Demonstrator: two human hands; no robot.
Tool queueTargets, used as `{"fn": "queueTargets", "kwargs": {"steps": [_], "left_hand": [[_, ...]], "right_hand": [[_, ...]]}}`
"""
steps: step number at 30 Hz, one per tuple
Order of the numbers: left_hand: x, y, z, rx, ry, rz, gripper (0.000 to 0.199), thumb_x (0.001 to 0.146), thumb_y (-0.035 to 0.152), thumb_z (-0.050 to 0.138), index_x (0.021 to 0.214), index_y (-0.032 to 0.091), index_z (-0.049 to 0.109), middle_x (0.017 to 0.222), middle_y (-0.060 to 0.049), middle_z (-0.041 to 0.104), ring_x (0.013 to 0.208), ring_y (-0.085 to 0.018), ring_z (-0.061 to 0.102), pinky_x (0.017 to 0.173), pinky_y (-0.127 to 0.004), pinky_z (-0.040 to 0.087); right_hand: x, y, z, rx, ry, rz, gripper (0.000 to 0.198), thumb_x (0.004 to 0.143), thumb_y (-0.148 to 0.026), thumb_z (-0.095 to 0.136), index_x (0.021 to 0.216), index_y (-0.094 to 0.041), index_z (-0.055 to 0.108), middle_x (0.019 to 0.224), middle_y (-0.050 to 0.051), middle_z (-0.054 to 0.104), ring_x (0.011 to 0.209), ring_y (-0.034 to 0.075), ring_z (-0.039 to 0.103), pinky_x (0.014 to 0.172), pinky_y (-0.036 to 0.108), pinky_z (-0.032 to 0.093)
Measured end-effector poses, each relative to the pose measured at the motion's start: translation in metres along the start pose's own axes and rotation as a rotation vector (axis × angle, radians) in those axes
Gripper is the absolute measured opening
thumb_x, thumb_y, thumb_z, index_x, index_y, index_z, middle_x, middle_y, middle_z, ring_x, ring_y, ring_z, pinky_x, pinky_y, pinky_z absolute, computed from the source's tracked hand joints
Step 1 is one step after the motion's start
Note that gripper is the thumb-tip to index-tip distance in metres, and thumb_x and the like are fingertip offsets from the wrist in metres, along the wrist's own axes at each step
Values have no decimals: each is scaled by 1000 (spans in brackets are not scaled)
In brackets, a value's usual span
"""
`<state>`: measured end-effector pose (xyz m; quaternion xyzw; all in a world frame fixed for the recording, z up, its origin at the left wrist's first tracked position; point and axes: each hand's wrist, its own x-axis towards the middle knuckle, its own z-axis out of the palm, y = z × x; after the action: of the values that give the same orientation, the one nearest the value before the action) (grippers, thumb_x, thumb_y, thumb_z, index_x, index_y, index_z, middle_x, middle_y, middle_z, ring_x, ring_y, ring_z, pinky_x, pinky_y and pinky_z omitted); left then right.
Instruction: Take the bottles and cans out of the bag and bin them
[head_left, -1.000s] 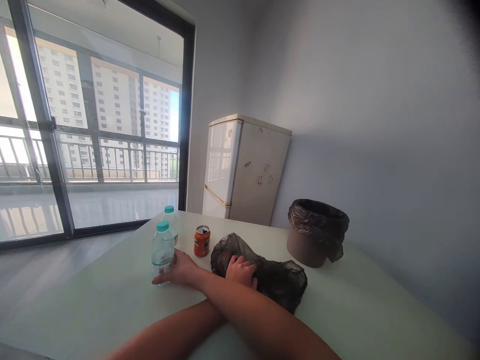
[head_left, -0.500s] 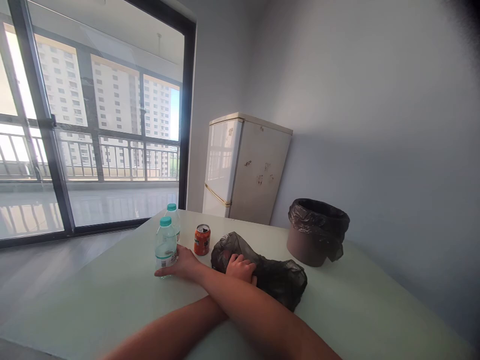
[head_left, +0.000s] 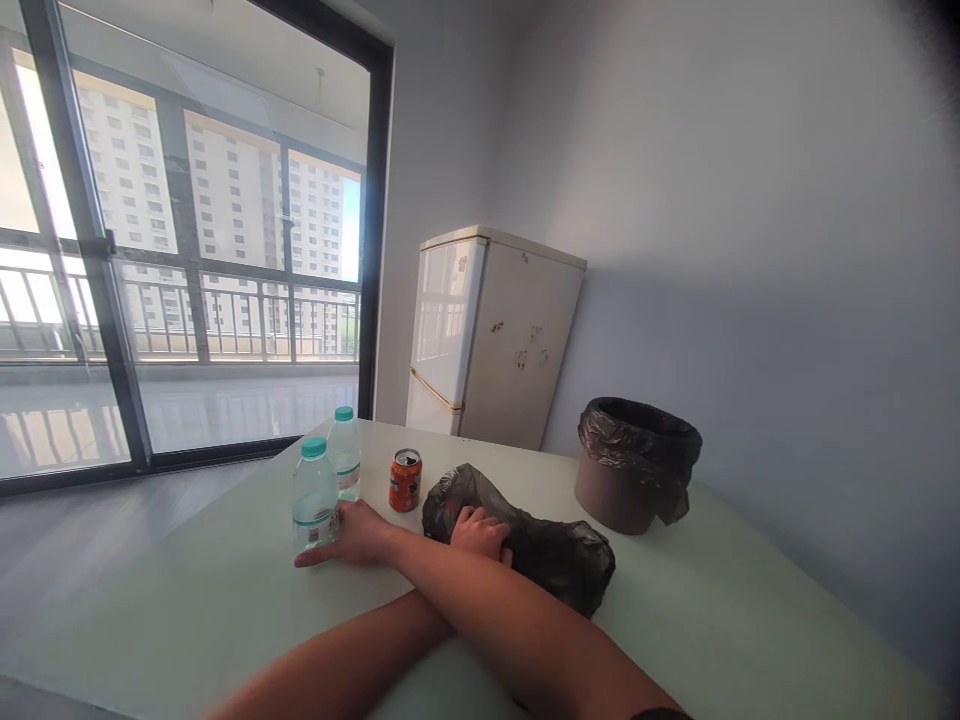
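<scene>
My forearms cross over the table. My right hand (head_left: 358,533), reaching to the left, is wrapped around the lower part of a clear plastic bottle (head_left: 313,500) with a teal cap. The bottle stands upright; some of its far side is hidden. Just behind it is a second teal-capped bottle (head_left: 345,452). An orange drink can (head_left: 405,482) stands between the bottles and a crumpled black plastic bag (head_left: 562,560). Under my right forearm, my left arm extends to the right, and my left hand (head_left: 480,532) grips the bag with curled fingers. Something reddish shows dimly through the bag.
A brown trash bin (head_left: 615,495) lined with a black bag stands at the table's right rear. The pale green table (head_left: 210,590) has its left edge near the bottles. Beyond it are a white fridge (head_left: 517,340) and a glass sliding door (head_left: 240,230).
My right hand and the front bottle have shifted left and slightly toward me, opening a gap from the rear bottle. My left hand stays on the bag.
</scene>
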<state>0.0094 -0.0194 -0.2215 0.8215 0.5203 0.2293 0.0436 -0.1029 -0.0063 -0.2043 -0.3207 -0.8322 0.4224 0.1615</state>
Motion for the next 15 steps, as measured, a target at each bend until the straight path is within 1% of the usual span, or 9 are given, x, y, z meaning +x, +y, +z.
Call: {"fn": "queueTargets", "kwargs": {"steps": [4, 6, 11, 13, 15], "left_hand": [[2, -1, 0, 8, -28, 4, 14, 74, 26, 67, 85, 24, 76, 93, -10, 76, 106, -33, 62, 97, -45, 39], [2, -1, -1, 6, -34, 6, 14, 74, 26, 67, 85, 23, 76, 93, -10, 76, 105, -33, 62, 97, -46, 39], [0, 1, -5, -2, -32, 10, 15, 75, 24, 67, 86, 21, 75, 94, -11, 76, 106, -33, 62, 99, -47, 40], [-1, 4, -7, -6, -30, 4, 14, 75, 22, 66, 86, 21, 75, 92, -11, 76, 105, -33, 63, 100, -47, 41], [-3, 7, -11, -14, -24, 0, 14, 76, 21, 64, 86, 20, 74, 92, -10, 76, 104, -32, 64, 102, -47, 41]], "right_hand": [[-1, -5, 0, -198, -25, 47, 100, 44, -68, 92, 130, -25, 64, 137, 14, 58, 132, 43, 52, 103, 53, 48], [0, -6, 2, -233, -24, 53, 102, 44, -68, 92, 132, -25, 63, 137, 16, 57, 132, 45, 52, 101, 56, 49], [4, -1, 5, -286, -25, -19, 97, 47, -63, 92, 128, -20, 62, 134, 17, 59, 132, 44, 53, 104, 53, 49], [1, -1, 4, -271, -38, -33, 95, 49, -56, 93, 130, -18, 60, 134, 16, 60, 129, 40, 56, 104, 49, 50], [-10, -4, 2, -252, -51, -10, 96, 51, -46, 94, 135, -16, 58, 137, 17, 60, 128, 38, 58, 104, 46, 51]]}}
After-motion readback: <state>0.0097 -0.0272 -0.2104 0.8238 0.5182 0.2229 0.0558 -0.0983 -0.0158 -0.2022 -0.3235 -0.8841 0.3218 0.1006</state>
